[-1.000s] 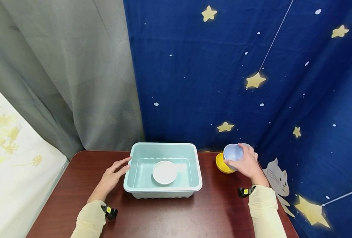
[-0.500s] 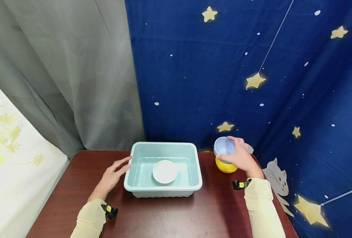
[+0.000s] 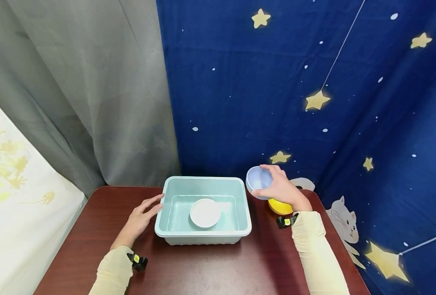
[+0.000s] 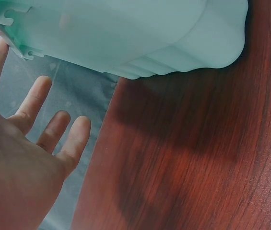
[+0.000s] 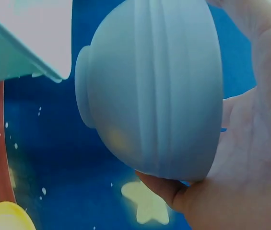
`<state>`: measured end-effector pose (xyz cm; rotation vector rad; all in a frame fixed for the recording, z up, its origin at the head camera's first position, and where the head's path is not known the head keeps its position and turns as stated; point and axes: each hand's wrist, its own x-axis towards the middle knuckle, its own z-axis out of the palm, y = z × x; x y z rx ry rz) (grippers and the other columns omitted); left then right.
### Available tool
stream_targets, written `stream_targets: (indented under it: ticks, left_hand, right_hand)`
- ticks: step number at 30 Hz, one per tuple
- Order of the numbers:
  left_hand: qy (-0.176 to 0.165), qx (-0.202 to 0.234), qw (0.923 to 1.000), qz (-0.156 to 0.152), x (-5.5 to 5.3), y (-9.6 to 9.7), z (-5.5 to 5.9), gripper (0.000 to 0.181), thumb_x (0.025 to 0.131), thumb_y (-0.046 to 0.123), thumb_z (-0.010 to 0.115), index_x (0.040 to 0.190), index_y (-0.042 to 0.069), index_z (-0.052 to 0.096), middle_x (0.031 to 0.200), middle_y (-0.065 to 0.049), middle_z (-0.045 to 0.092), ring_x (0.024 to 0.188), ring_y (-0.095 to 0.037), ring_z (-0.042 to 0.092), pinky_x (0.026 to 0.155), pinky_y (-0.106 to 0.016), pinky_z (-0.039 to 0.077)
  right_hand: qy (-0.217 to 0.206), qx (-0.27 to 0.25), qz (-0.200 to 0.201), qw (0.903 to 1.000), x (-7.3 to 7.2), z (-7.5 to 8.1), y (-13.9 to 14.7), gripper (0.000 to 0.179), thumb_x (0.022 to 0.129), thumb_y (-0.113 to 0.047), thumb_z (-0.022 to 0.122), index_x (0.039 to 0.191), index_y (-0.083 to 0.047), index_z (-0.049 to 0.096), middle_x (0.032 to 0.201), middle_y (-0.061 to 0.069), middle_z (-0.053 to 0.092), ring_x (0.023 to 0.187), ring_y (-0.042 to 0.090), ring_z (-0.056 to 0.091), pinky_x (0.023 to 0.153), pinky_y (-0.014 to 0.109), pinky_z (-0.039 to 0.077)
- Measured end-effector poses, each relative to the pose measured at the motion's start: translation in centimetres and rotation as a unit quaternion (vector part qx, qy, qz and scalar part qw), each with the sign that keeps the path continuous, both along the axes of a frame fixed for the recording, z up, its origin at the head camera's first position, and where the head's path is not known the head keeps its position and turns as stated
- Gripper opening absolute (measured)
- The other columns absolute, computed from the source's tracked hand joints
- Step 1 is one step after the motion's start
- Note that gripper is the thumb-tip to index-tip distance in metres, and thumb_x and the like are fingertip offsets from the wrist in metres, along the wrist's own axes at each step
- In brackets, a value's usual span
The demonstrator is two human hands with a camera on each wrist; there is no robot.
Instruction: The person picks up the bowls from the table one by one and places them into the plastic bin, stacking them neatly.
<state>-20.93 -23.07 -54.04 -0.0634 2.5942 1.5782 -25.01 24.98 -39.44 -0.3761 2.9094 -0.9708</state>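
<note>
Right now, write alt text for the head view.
A person's right hand holds a pale blue bowl near a mint tub on a brown table, partly hiding a yellow bowl. The left hand touches the tub's rim; a white dish lies inside.

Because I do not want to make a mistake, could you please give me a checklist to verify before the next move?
1. Right hand grips the light blue bowl: ok.
2. Light blue bowl apart from the yellow bowl: ok.
3. Light blue bowl over the pale green tub: not ok, it is to the tub's right.
4. Left hand at the tub's left rim: ok.
5. White dish inside the tub: ok.
6. Yellow bowl's contents: cannot tell, partly hidden.
</note>
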Motion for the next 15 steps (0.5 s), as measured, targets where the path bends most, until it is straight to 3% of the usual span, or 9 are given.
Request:
stream_targets:
  ticks: [8, 15]
  left_hand:
    - [0.0, -0.002, 1.0, -0.002, 0.0, 0.1, 0.1, 0.06, 0.093, 0.069, 0.058, 0.147, 0.044, 0.051, 0.16, 0.0, 0.042, 0.15, -0.032, 0.034, 0.118, -0.067, 0.028]
    - [-0.007, 0.0, 1.0, -0.002, 0.1, 0.1, 0.1, 0.061, 0.093, 0.069, 0.058, 0.148, 0.044, 0.051, 0.161, 0.0, 0.04, 0.151, -0.032, 0.033, 0.118, -0.066, 0.028]
  right_hand:
    - [-0.001, 0.008, 0.041, 0.9991, -0.8, 0.3, -1.4, 0.099, 0.072, -0.053, 0.087, 0.152, -0.02, 0.04, 0.153, 0.009, 0.041, 0.129, 0.034, 0.04, 0.099, 0.055, 0.047]
    - [-0.009, 0.004, 0.049, 0.9988, -1.3, 0.3, -2.4, 0.098, 0.071, -0.053, 0.087, 0.152, -0.021, 0.043, 0.151, 0.009, 0.046, 0.129, 0.032, 0.041, 0.1, 0.054, 0.048]
